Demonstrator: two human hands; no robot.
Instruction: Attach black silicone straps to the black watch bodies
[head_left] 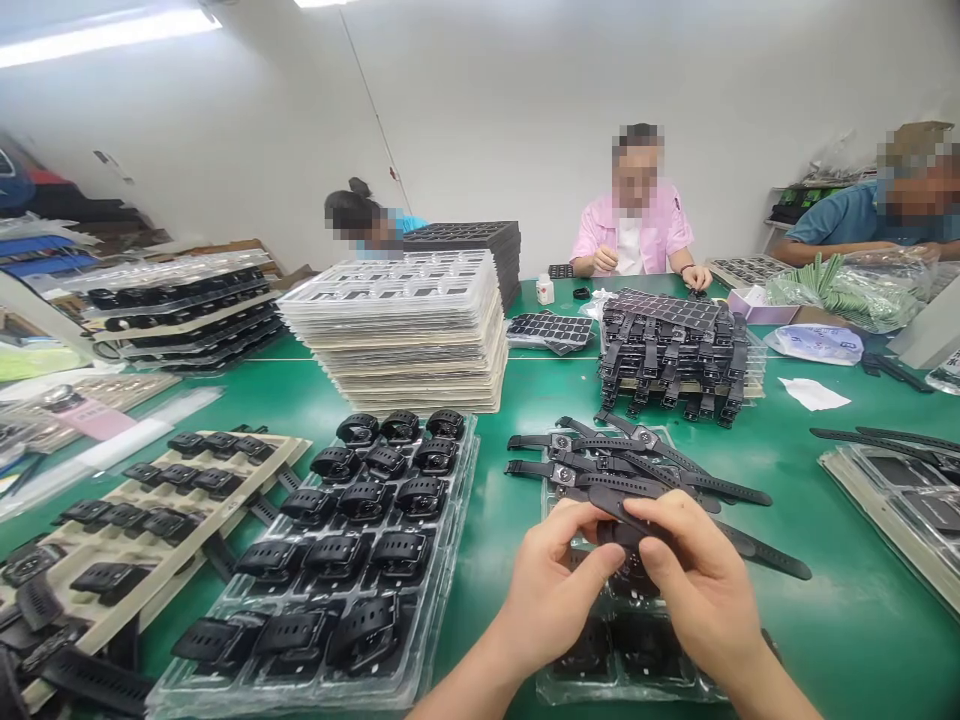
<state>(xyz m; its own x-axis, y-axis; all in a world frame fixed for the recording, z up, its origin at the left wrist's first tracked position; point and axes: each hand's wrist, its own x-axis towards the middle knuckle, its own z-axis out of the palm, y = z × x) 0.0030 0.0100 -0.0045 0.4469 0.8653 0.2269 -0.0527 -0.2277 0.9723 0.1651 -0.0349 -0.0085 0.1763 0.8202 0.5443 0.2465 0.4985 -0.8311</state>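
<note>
Between my two hands is a black smartwatch [628,560], its strap raised toward the far side. My left hand [551,575] pinches it from the left, thumb and fingers closed on it. On the right, my right hand [694,575] grips the same watch, thumb near the case and fingers over the strap. Below them lies a clear plastic tray [551,690] with dark watch cases in its pockets. Just beyond my fingers, several watches with straps laid out flat [637,450] are spread over the tray's far part.
Left of my hands stands a clear tray [442,600] with rows of strapped watches. Farther left is a beige tray [187,500] of watches. A tall stack of trays [405,350] rises behind. Another watch pile [667,360] lies ahead. Three co-workers sit across the green table [810,500].
</note>
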